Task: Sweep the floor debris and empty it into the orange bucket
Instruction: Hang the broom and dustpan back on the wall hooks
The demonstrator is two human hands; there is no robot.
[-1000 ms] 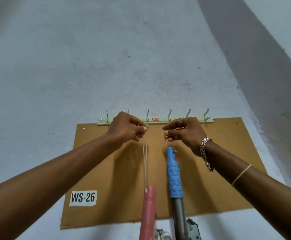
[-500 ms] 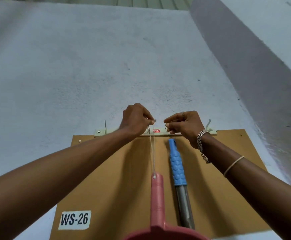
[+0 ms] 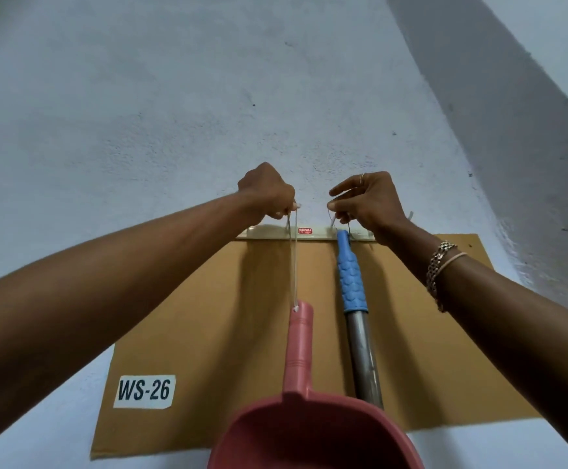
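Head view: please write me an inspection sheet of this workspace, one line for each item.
Surface: cardboard board on the wall, label WS-26.
Job's things: pink dustpan hangs from its white string; broom with blue grip beside it; bucket not seen.
Clutter: nothing seen.
Hands: left hand pinches the string; right hand pinches the broom's thin loop, both at the hook rail.
Cables: nothing seen.
Surroundings: pale wall, darker band at right.

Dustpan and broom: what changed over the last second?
The left hand and right hand rose from the rail to above it, lifting the dustpan and broom by their strings; the broom's grip now reaches the rail. Each hand still pinches its string; rail and cardboard unchanged.
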